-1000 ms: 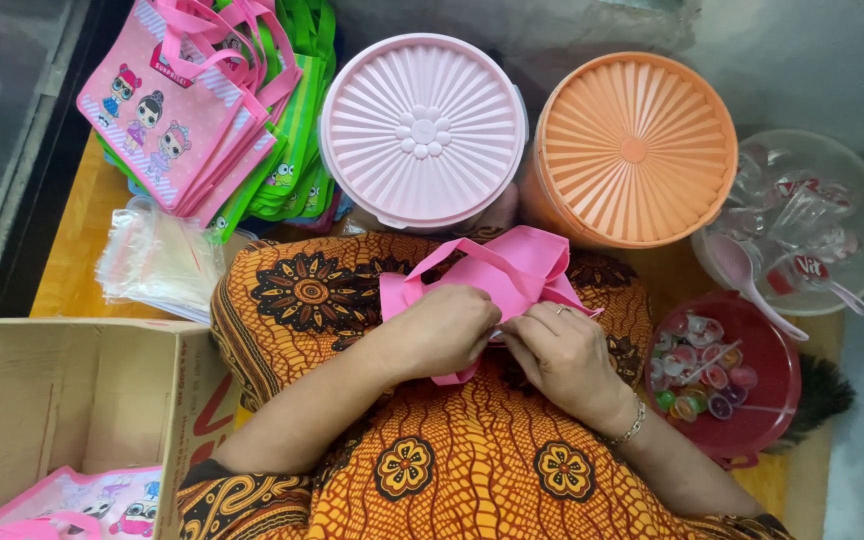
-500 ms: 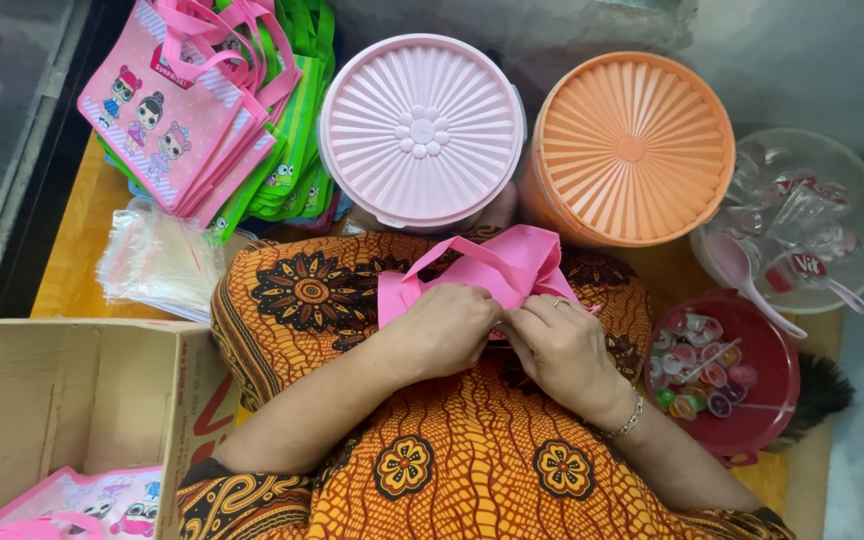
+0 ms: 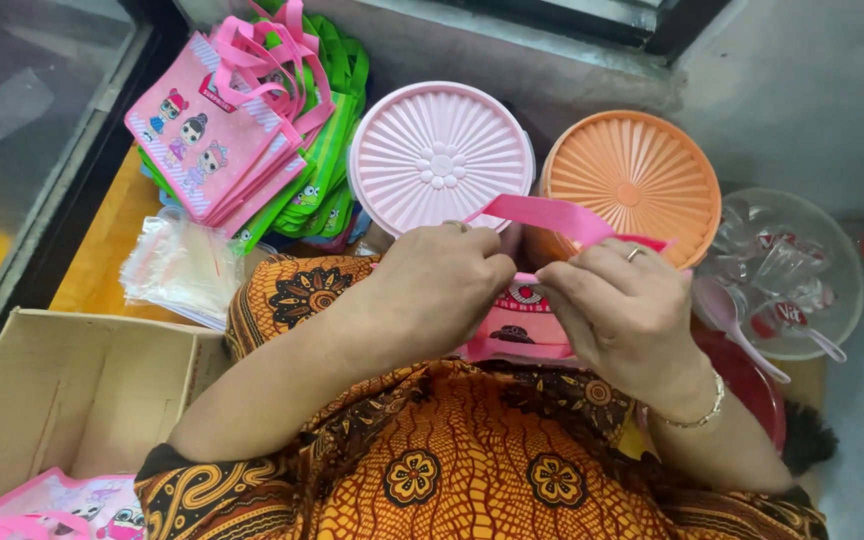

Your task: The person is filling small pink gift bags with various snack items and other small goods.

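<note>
A small pink gift bag (image 3: 518, 322) with a printed picture rests on my lap, over orange patterned cloth (image 3: 472, 450). My left hand (image 3: 442, 285) grips the bag's top edge on the left side. The bag's right side is pinched by my right hand (image 3: 620, 305), which wears a ring and a bracelet. A pink handle strap (image 3: 552, 214) of the bag stands up between the two hands. Most of the bag's body is hidden behind my hands.
A stack of pink and green gift bags (image 3: 242, 130) lies at the upper left, clear plastic packets (image 3: 180, 268) below it. A pink round lid (image 3: 440, 160) and an orange one (image 3: 634, 185) sit ahead. A clear bowl (image 3: 792, 270) holds wrapped items. A cardboard box (image 3: 62, 400) is at left.
Both hands have lifted the pink bag and raised its top. The handle strap now stands up between them, where before the bag lay folded and flat under my fingers.
</note>
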